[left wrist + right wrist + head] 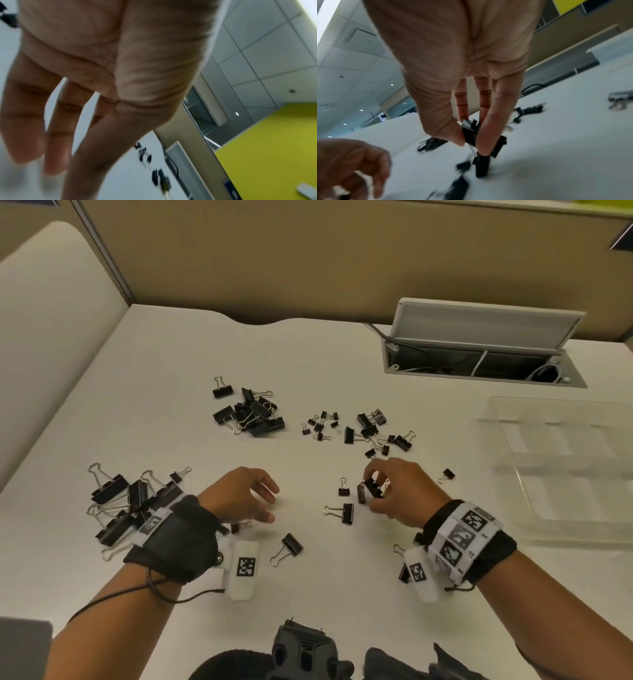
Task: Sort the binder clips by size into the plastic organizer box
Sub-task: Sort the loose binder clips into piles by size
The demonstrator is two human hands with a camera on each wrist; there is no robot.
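Clips (pixel 371 487) sat pinched in the right hand (pixel 399 491), mid-gathering; left hand (pixel 245 496) hung loose, empty. Next, probably the organizer box (pixel 561 470).

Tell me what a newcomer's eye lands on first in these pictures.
First, the black binder clips scattered in loose heaps across the white table, the biggest ones piled at the left edge. Next, the right hand at center, pinching a few clips together, while the left hand hovers, holding nothing. The clear plastic organizer box sits at the right, with no clips visible in it.
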